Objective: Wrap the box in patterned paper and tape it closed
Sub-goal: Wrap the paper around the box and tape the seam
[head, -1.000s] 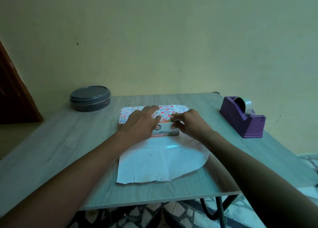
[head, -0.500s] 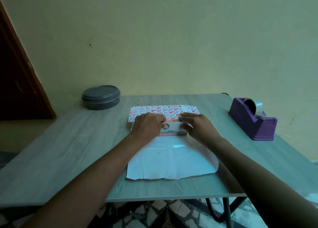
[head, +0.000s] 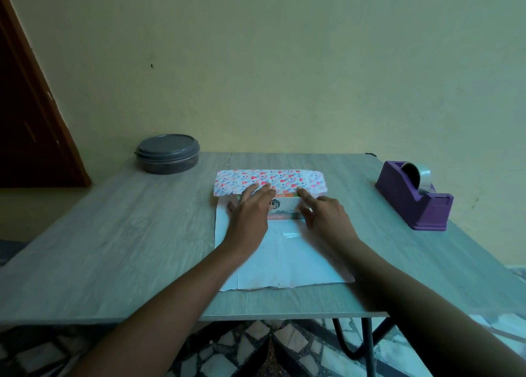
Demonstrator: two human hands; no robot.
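Both hands are now lying flatter than a moment ago: the left hand (head: pixel 250 214) and right hand (head: pixel 324 214) are pressing with fingers extended, gripping nothing, onto the box (head: pixel 283 207) at the table (head: pixel 113 234) centre. The far flap of patterned paper (head: pixel 270 181) is sitting folded over its back edge; creasing appears under way. The paper is thin, white-backed and crinkled; the purple tape dispenser (head: pixel 412 203) is standing untouched.

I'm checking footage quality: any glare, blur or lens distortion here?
Head view: a small bright glare on the white paper; left hand and right hand look slightly motion-soft; the wide lens splays the table edges; light is dim and greenish.
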